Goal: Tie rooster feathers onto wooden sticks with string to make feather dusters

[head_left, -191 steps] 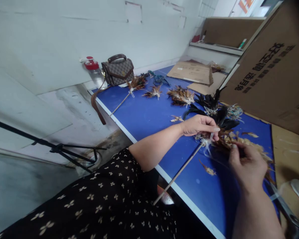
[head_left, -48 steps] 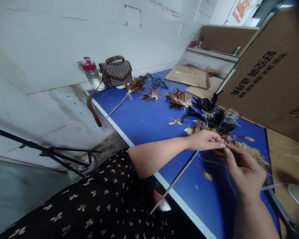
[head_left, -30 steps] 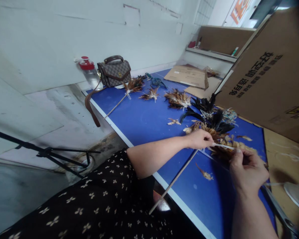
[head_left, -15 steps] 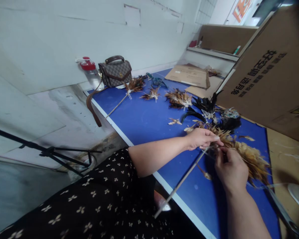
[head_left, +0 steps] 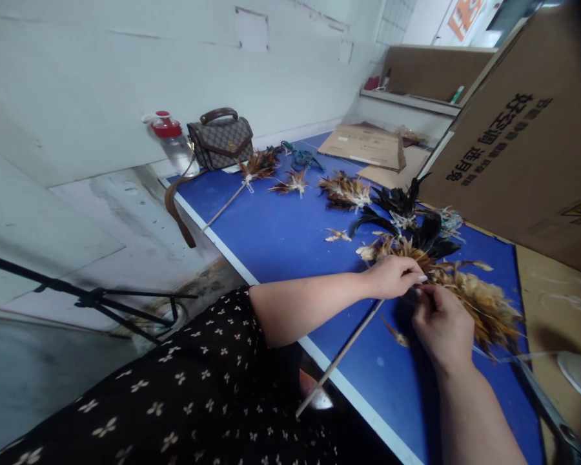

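A thin wooden stick [head_left: 341, 354] slants over the front edge of the blue table [head_left: 275, 232], with a head of brown feathers [head_left: 479, 303] bound at its far end. My left hand [head_left: 392, 276] is closed on the stick where the feathers begin. My right hand [head_left: 440, 320] is closed just beside it, fingers pinched at the binding; a pale strand [head_left: 503, 357] trails from there to the right. Whether the fingers hold that strand I cannot make out.
Feather bunches [head_left: 346, 190] and black feathers [head_left: 401, 203] lie across the table, with another stick duster [head_left: 244, 177]. A handbag [head_left: 220, 139] and a red-capped bottle [head_left: 170, 141] stand at the far corner. Cardboard boxes [head_left: 508, 142] rise on the right. A tripod leg [head_left: 87, 297] stands at the left.
My right hand pulled a pale strand out to the right, then came back to the binding beside my left hand. The feather head has shifted slightly; my left hand kept its grip.
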Demonstrator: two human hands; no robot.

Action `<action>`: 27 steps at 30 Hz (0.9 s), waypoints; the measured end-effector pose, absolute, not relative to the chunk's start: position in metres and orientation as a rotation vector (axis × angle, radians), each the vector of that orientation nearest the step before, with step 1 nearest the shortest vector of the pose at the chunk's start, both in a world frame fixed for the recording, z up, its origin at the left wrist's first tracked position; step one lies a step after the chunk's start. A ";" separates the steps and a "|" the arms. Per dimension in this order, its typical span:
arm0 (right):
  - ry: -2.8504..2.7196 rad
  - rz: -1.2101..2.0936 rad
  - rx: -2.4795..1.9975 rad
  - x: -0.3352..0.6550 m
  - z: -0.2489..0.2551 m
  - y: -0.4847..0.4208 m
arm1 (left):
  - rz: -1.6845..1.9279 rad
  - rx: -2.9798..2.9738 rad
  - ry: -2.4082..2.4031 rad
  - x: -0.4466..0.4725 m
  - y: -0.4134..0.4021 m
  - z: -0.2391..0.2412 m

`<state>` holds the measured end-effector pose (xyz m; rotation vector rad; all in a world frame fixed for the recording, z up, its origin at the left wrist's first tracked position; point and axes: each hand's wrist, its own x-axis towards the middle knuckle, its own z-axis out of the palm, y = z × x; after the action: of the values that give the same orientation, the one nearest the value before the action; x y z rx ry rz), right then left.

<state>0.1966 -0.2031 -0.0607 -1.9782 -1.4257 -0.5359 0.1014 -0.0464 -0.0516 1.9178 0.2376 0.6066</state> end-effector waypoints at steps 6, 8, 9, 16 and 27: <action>-1.455 -0.493 -1.911 0.192 -0.059 -0.202 | 0.593 1.955 0.251 0.100 -0.046 -0.048; -1.400 -0.461 -1.917 0.192 -0.058 -0.203 | 0.578 2.000 0.229 0.097 -0.046 -0.044; -1.349 -0.435 -1.929 0.192 -0.058 -0.203 | 0.573 2.022 0.216 0.096 -0.046 -0.042; -0.900 0.022 -1.898 0.195 -0.059 -0.204 | 0.642 2.143 0.123 0.096 -0.042 -0.042; -0.630 0.284 -1.639 0.189 -0.049 -0.200 | 0.603 2.195 -0.037 0.097 -0.034 -0.047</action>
<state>0.1888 -0.2003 -0.0490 -1.6386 -0.6300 0.2839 0.0969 -0.0342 -0.0471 2.1953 -0.0367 0.6034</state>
